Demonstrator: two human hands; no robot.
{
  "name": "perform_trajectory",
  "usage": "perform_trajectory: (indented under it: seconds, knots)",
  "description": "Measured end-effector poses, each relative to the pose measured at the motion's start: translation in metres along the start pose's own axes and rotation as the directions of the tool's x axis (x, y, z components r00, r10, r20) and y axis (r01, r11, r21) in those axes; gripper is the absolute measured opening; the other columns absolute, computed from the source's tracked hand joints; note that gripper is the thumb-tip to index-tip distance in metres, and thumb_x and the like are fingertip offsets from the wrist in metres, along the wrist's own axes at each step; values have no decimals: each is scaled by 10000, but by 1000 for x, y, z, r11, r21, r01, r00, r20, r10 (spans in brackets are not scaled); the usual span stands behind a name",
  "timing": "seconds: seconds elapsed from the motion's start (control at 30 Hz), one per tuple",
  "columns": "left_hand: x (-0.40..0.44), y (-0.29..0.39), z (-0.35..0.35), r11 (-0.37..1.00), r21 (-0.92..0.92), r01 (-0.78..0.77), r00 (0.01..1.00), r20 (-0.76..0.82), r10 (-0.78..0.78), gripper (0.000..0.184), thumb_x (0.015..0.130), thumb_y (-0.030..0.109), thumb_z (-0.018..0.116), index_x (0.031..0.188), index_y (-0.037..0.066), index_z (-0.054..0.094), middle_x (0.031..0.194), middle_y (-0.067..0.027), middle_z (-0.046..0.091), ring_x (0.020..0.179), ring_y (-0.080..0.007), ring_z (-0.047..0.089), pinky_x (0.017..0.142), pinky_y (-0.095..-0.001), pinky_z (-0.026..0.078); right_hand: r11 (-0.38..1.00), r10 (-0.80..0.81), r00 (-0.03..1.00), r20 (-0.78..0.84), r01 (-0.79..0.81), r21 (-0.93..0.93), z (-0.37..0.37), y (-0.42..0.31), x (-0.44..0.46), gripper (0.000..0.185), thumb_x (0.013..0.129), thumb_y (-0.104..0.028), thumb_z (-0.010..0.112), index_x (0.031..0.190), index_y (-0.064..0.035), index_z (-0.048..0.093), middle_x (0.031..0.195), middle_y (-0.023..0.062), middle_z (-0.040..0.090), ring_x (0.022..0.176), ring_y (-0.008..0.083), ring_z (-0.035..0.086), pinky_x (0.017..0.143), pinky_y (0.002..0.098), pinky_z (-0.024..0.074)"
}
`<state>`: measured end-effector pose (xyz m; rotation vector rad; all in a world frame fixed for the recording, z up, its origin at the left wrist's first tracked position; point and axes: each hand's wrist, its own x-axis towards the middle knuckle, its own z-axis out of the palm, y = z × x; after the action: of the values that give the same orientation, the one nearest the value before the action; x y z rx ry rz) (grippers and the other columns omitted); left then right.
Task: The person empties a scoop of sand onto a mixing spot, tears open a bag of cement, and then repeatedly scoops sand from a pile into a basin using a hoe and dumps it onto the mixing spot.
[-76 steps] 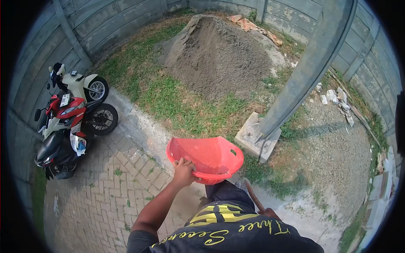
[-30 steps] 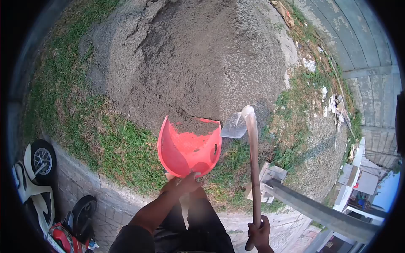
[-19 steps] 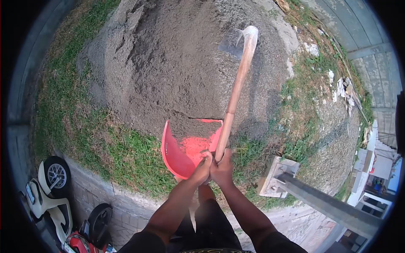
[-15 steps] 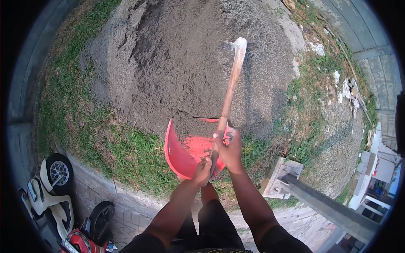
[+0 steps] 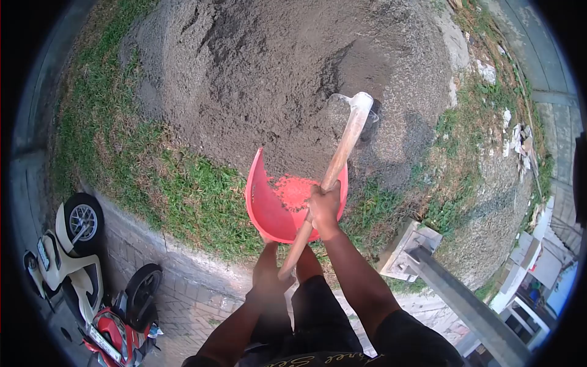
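Observation:
A hoe [image 5: 347, 147] with a wooden handle slants up and away from me, its pale metal head over the sand pile [image 5: 263, 79]. My right hand [image 5: 324, 211] is closed round the middle of the handle. Lower down, my left hand [image 5: 273, 282] is closed at the handle's butt end, slightly blurred. Beneath the handle rests a red plastic scoop-like container [image 5: 263, 211], its open side against the sand and some sand scattered inside. Part of the hoe blade is hidden behind its head.
Grass [image 5: 202, 196] borders the pile. A grey metal post [image 5: 471, 306] on a concrete base stands at the right. Parked motorcycles [image 5: 79, 269] are at lower left on paving. White rubble [image 5: 520, 140] lies along the right side.
The hoe head has come nearer to me and slightly right, leaving a hollow in the sand. My left hand has moved down toward my body, and the red container's sand-covered edge is more exposed.

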<state>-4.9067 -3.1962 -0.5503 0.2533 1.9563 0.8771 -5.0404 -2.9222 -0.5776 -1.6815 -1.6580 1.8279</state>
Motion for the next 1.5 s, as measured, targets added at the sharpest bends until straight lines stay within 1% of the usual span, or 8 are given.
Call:
perform_trajectory:
  seconds: [0.2, 0.33, 0.5, 0.63, 0.83, 0.97, 1.23, 1.5]
  knots:
    - [-74, 66, -37, 956, -252, 151, 988, 51, -143, 247, 771, 257, 747, 849, 38, 662, 709, -135, 654, 680, -266, 666, 639, -361, 516, 948, 278, 956, 98, -289, 133, -6, -17, -97, 287, 859, 7, 539, 1057, -77, 349, 678, 53, 465, 410, 110, 442, 351, 262, 385]
    - [-26, 77, -29, 996, 86, 19, 999, -31, -16, 237, 773, 257, 744, 836, 41, 670, 716, -138, 658, 691, -262, 675, 639, -364, 517, 984, 44, 992, 122, -64, 169, -2, -106, -59, 266, 865, -22, 556, 1040, -80, 365, 708, 57, 472, 421, 113, 447, 353, 266, 387]
    - [122, 148, -66, 905, -343, -253, 966, -141, 217, 164, 810, 149, 700, 846, -6, 663, 637, -84, 635, 590, -156, 638, 548, -318, 496, 950, -248, 969, -4, 244, 195, 22, -202, 18, 284, 848, -55, 579, 1048, -35, 379, 659, 73, 476, 386, 140, 462, 326, 295, 386]
    - [175, 115, -45, 909, -416, -18, 1000, 2, 21, 170, 795, 184, 689, 871, 33, 681, 705, -109, 676, 687, -182, 674, 626, -318, 505, 937, -346, 937, -47, 342, -73, 53, -160, 78, 338, 822, -89, 606, 1086, 11, 420, 705, 137, 545, 434, 216, 535, 369, 328, 437]
    - [128, 78, -8, 780, -573, 251, 960, 47, -275, 222, 807, 209, 700, 861, -2, 660, 642, -80, 617, 589, -145, 592, 566, -323, 474, 939, -56, 996, 76, 79, -335, 94, -41, 102, 341, 803, -93, 628, 1050, 43, 436, 683, 167, 570, 463, 252, 570, 398, 354, 469]
    - [81, 105, -45, 812, -524, 256, 960, 40, -277, 170, 809, 164, 713, 789, 27, 613, 544, -2, 521, 424, -85, 479, 401, -257, 362, 965, 84, 992, 96, -57, -256, 88, -43, 73, 308, 823, -71, 610, 1047, 8, 414, 640, 110, 525, 433, 205, 523, 359, 347, 427]
    - [-47, 116, -77, 886, 17, 464, 864, 211, -457, 389, 777, 361, 723, 842, -13, 640, 699, -171, 641, 649, -297, 646, 623, -407, 496, 919, 395, 910, 124, -392, -46, 32, -5, -38, 230, 835, -29, 565, 953, -84, 375, 663, 45, 462, 431, 138, 452, 349, 308, 375]
    - [-92, 126, -60, 903, 31, 428, 864, 277, -420, 354, 768, 328, 733, 856, -5, 649, 754, -193, 659, 751, -315, 683, 683, -400, 528, 923, 380, 918, 114, -384, 15, -6, -6, -88, 254, 832, 4, 530, 982, -106, 357, 670, 40, 445, 423, 132, 436, 352, 303, 375]
